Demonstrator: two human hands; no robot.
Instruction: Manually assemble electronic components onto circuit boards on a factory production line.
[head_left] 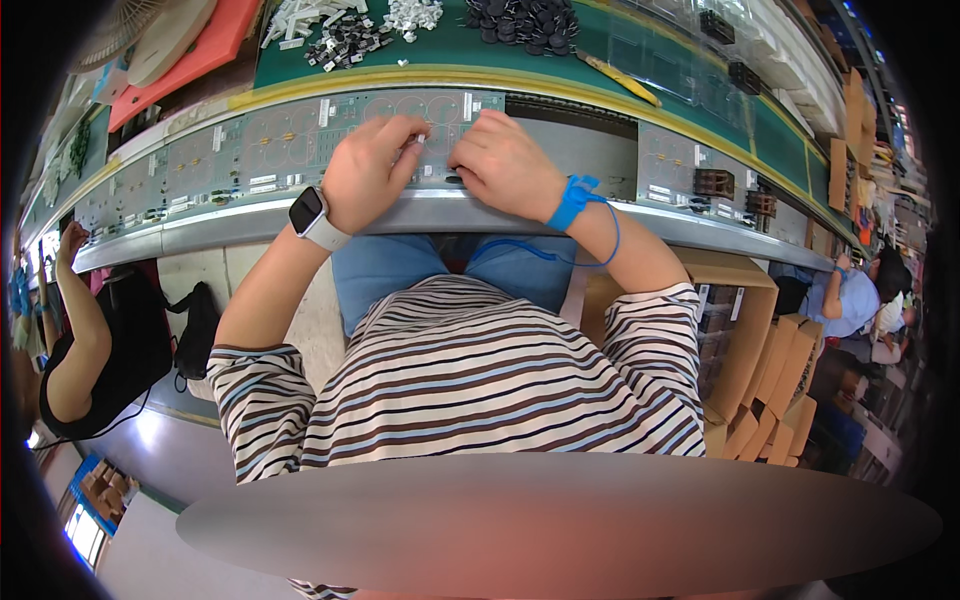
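My left hand [376, 162] is over the right end of a row of green circuit boards [285, 140], thumb and forefinger pinched on a small white connector [421, 139]. My right hand [508, 165] is at the right edge of the same board, fingers curled inward and pressed together. Just below its fingertips shows a small black disc-shaped component [454, 180]; I cannot tell whether it is gripped or lies on the board. The boards lie in a metal rail track [400, 212] and carry white connectors and small parts.
Beyond the rail, a green bench holds piles of white connectors [413, 17], black-and-white parts [346, 42] and black discs [522, 22], plus a yellow-handled tool [620, 78]. Another board [668, 160] lies to the right. Cardboard boxes [745, 340] stand at lower right; co-workers sit both sides.
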